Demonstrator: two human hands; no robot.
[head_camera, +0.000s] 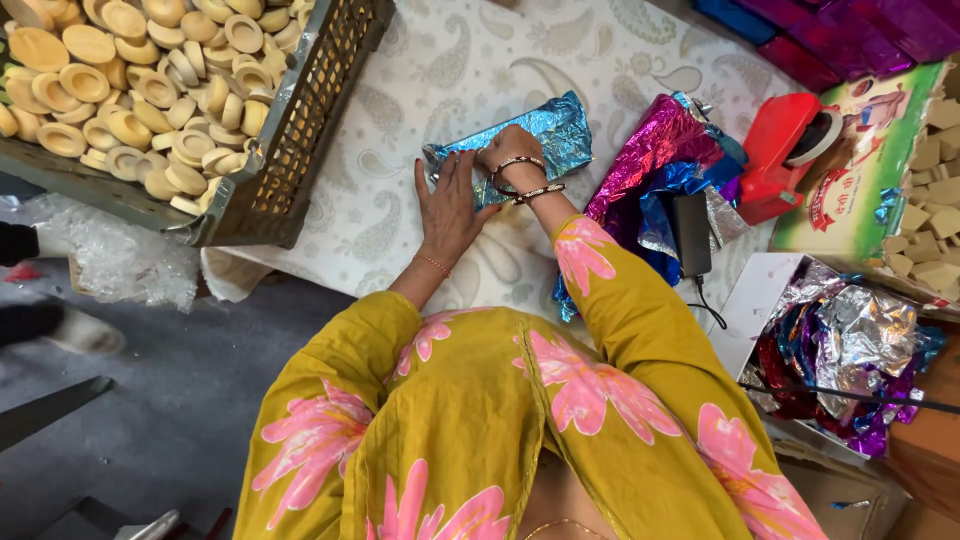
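Observation:
A long parcel wrapped in shiny blue foil (540, 135) lies on the patterned cloth (470, 60) in the middle of the view. My left hand (447, 205) lies flat with fingers spread on the parcel's left end. My right hand (508, 150), with bangles at the wrist, presses down on the parcel's middle with curled fingers. Both sleeves are mustard yellow with pink flowers.
A plastic crate (300, 130) full of several small round tan clay cups (150, 80) stands at upper left. Loose pink and blue foil sheets (660, 160), a black phone (690, 232), a red tape dispenser (785, 150), a printed box (860, 190) and a foil-filled box (840, 350) crowd the right.

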